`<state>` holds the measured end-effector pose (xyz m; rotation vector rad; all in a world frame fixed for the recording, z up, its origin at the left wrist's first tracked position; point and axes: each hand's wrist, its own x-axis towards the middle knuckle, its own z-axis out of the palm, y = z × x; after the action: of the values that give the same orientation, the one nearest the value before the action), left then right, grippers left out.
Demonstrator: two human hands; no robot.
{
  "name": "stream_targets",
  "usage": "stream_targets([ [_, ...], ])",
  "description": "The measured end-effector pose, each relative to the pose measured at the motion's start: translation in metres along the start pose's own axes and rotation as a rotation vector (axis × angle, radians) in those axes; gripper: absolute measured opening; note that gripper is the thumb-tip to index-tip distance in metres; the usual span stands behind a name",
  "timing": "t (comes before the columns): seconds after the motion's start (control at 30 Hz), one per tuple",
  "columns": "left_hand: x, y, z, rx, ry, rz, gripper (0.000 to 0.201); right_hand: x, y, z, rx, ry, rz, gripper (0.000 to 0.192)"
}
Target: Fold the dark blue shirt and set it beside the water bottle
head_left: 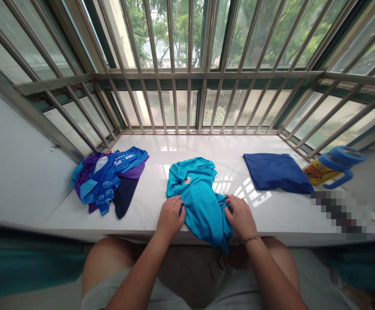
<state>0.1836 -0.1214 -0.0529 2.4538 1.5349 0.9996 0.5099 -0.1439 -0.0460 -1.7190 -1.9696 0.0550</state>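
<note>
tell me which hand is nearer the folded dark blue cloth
Right. The right hand grips the teal shirt just left of the dark blue cloth; the left hand is beyond the shirt, farther away.

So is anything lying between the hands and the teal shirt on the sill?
Nothing visible. The left hand and right hand both rest directly on the teal shirt, gripping its edges. The pile of blue and purple clothes and the folded navy garment lie off to either side.
</note>
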Motion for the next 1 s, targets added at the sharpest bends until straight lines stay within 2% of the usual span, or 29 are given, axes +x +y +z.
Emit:
stream_targets([
  [1.0, 0.0005, 0.0022, -0.0020, 0.013, 0.004, 0.007, 0.015, -0.0009, 0.0026, 0.0031, 0.007, 0.015, -0.006, 0.012],
])
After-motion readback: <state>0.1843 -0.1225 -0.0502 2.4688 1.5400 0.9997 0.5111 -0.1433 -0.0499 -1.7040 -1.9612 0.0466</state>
